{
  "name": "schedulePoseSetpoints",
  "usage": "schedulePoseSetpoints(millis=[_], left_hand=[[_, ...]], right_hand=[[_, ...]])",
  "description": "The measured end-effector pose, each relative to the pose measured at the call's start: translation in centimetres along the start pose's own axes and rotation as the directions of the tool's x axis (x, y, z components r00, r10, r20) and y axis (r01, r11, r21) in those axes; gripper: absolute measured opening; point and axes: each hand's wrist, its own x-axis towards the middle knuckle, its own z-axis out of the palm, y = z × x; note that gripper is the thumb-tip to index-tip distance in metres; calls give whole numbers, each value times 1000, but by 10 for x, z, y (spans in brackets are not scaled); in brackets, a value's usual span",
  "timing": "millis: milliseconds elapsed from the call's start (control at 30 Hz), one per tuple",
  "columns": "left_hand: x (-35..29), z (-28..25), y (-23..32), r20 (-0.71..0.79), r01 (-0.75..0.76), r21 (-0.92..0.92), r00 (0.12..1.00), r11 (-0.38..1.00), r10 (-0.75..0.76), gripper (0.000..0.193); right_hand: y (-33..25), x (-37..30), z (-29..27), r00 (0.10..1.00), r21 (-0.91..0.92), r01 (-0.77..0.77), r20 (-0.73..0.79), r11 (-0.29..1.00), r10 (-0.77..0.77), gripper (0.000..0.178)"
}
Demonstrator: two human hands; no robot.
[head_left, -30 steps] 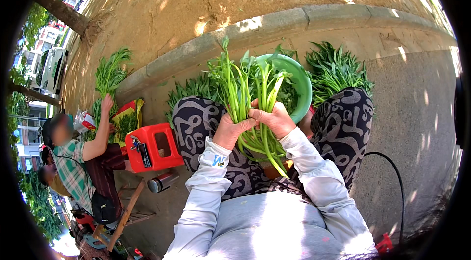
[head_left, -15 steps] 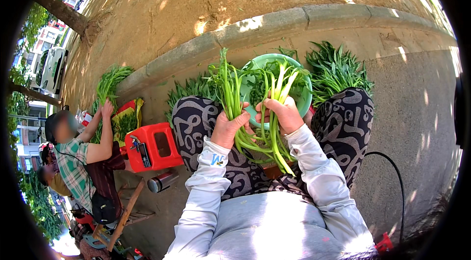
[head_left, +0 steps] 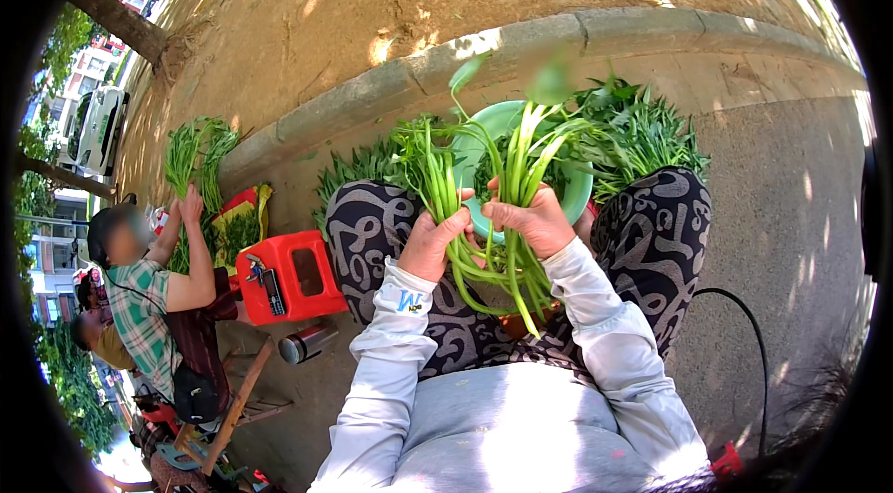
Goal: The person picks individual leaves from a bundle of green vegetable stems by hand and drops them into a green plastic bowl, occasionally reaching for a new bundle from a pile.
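Note:
My left hand [head_left: 431,244] is closed round a bunch of long green stems [head_left: 432,167] that look like water spinach, upright over my left knee. Close beside it, my right hand [head_left: 538,225] grips a second bunch [head_left: 523,153], its thumb pressed on the stems. Below both hands the stem ends curve and cross over my lap. Beyond the hands stands a pale green basin [head_left: 586,179] with leafy greens inside, partly hidden by the held bunches. A pile of leafy greens [head_left: 660,139] lies right of the basin; another [head_left: 365,163] lies by my left knee.
On my left are a red plastic stool [head_left: 316,309] with a dark phone-like object [head_left: 274,293] on it and a metal flask [head_left: 312,342]. Further left, a seated person [head_left: 153,298] holds greens [head_left: 191,153]. A stone kerb [head_left: 530,39] runs behind the basin; a black cable [head_left: 761,353] bends at right.
The stems in my right hand have shifted, and a blurred leaf now shows above the basin. More of the basin's inside is visible. The seated person has lifted a bunch higher.

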Motion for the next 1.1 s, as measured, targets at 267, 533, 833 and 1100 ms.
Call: schedulePoseSetpoints(millis=[267, 533, 833, 1100], left_hand=[[-4, 8, 5, -25, 24, -32, 999, 999, -24, 37], [-2, 1, -1, 13, 117, -51, 993, 992, -117, 31], [-4, 2, 4, 48, 38, 7, 998, 999, -38, 43], [-1, 3, 5, -111, -44, -194, 994, 980, 23, 35]], right_hand=[[13, -1, 0, 935, 221, -268, -173, 938, 309, 20], [23, 4, -12, 937, 264, -296, -105, 918, 332, 14], [9, -2, -1, 962, 275, -272, 82, 922, 260, 24], [-11, 5, -17, 882, 318, 360, -422, 877, -209, 19]])
